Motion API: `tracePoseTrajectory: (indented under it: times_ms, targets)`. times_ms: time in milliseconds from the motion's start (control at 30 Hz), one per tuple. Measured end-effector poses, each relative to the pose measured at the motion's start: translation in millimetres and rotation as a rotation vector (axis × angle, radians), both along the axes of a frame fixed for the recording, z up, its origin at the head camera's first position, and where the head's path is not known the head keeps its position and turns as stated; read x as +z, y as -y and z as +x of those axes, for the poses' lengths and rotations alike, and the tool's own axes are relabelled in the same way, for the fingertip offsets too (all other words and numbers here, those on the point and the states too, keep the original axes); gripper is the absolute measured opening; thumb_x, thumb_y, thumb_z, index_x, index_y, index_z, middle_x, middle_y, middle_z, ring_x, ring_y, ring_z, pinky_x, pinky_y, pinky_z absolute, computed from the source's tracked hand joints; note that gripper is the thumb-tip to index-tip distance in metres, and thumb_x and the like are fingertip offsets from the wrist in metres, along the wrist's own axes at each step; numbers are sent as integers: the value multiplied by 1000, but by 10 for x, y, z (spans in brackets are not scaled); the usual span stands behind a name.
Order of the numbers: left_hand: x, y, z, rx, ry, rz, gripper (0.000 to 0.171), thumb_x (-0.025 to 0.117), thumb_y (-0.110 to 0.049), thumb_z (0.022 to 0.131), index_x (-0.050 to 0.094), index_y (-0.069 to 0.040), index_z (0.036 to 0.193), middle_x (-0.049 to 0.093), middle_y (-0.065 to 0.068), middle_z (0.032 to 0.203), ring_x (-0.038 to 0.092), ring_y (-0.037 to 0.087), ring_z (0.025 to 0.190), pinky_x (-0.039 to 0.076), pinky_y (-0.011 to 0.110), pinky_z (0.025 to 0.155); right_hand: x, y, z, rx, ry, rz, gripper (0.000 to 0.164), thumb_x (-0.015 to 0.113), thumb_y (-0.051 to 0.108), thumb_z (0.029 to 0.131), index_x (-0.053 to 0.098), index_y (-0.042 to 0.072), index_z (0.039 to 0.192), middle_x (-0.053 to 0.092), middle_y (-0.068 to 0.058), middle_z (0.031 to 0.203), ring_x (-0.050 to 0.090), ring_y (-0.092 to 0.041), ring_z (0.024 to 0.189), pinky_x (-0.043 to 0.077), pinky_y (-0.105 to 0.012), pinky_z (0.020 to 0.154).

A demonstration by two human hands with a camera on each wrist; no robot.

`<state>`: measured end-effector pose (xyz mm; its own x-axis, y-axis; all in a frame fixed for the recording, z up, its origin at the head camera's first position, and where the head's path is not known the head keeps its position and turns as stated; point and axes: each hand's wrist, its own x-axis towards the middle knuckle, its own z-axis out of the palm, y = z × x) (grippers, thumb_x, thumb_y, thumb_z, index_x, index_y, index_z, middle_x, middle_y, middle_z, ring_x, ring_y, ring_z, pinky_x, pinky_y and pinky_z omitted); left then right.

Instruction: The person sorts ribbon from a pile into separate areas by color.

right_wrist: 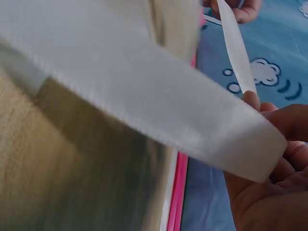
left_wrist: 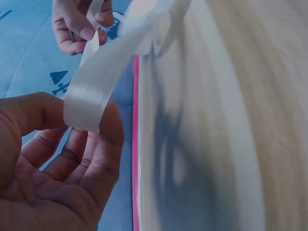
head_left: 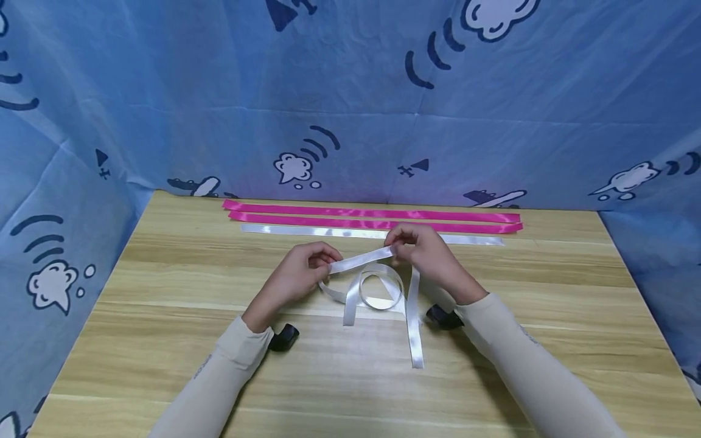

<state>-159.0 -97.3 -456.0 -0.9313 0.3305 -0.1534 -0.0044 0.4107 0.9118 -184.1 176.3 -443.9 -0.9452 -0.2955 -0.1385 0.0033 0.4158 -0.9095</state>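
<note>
A white satin ribbon stretches between my two hands above the table. My left hand pinches it between thumb and fingers, and the ribbon bends down past that grip in the left wrist view. On the other side my right hand pinches the same ribbon, whose tail hangs down toward the near side. In the right wrist view a wide stretch of white ribbon runs from the fingers across the picture. Below and between the hands lies a loose white ribbon coil with a short end toward me.
Two pink ribbons lie straight along the back of the wooden table. Just in front of them a white ribbon strip lies parallel, partly behind the right hand. Blue printed cloth hangs behind the table and at its sides.
</note>
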Motion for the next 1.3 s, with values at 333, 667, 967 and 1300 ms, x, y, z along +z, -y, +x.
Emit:
tracePoseTrajectory:
  times_ms: [333, 667, 967, 1300]
  targets:
    - [91, 105, 7, 6, 63, 181, 21, 62, 3, 98, 70, 4, 118, 74, 26, 102, 71, 18, 82, 60, 25, 75, 104, -177, 71, -19, 0, -103, 13, 60, -4, 99, 68, -5, 109, 69, -10, 102, 73, -32, 82, 65, -43, 82]
    - [151, 207, 16, 35, 85, 261, 22, 61, 3, 99, 68, 8, 119, 73, 20, 111, 75, 18, 87, 65, 38, 87, 214, -320, 145, -50, -22, -167, 8, 61, -4, 100, 68, -3, 105, 69, -5, 104, 70, -18, 82, 66, -37, 81]
    - [312, 348, 71, 79, 65, 327, 20, 64, 4, 98, 66, 10, 117, 72, 7, 109, 73, 14, 83, 65, 36, 86, 325, -473, 222, -73, -90, -244, 7, 62, -6, 99, 65, -10, 104, 72, 2, 99, 70, -15, 82, 65, -29, 77]
    - [373, 518, 64, 143, 39, 325, 22, 62, 5, 100, 65, 12, 120, 71, 6, 110, 74, 12, 88, 65, 40, 88, 367, -687, 265, -134, -103, -313, 5, 64, -4, 100, 69, -4, 101, 73, 1, 97, 70, -12, 80, 63, -24, 76]
